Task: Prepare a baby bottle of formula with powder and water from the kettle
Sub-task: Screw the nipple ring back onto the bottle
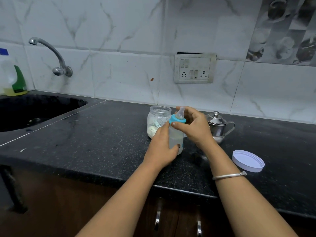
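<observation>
A clear baby bottle with pale liquid inside stands upright on the black counter. My left hand grips its body from the left. My right hand holds its blue collar, which carries the clear teat. Just behind the bottle stands an open clear jar with white powder and a scoop at the bottom. A small steel kettle with its lid on sits behind my right hand.
The jar's white lid lies upside down on the counter at the right. A black sink and a wall tap are at the left, with a dish-soap bottle beside them. A socket panel is on the tiled wall.
</observation>
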Action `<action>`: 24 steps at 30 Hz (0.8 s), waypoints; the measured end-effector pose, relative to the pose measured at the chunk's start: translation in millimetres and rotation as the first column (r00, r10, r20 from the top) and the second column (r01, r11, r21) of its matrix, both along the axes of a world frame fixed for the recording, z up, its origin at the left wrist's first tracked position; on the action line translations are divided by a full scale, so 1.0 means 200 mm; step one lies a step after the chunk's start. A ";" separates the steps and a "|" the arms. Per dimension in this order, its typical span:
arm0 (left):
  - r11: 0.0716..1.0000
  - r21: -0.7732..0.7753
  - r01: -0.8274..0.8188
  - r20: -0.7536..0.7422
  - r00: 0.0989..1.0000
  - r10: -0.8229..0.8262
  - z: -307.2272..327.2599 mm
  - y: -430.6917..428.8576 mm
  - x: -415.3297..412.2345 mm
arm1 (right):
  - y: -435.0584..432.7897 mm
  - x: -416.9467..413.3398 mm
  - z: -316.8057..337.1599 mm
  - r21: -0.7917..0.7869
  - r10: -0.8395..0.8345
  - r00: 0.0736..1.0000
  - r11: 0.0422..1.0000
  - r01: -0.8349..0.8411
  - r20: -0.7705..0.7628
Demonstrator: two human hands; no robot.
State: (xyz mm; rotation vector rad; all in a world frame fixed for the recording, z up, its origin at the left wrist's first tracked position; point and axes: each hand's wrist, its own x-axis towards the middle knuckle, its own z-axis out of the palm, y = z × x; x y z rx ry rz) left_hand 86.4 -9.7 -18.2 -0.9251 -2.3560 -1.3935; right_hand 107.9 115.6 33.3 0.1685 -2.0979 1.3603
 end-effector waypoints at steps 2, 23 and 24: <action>1.000 0.014 0.008 0.033 0.999 -0.009 -0.01 0.00 -0.01 | 0.00 0.00 -0.01 0.032 -0.011 1.000 0.999 0.012 -0.013; 0.999 0.034 0.026 0.011 1.000 -0.027 -0.01 0.01 -0.02 | -0.03 -0.01 -0.05 -0.012 -0.017 0.997 1.000 0.018 0.075; 0.999 0.032 0.027 0.017 0.999 -0.027 -0.02 0.00 -0.02 | -0.03 -0.01 -0.05 -0.028 -0.018 0.997 0.999 0.020 0.075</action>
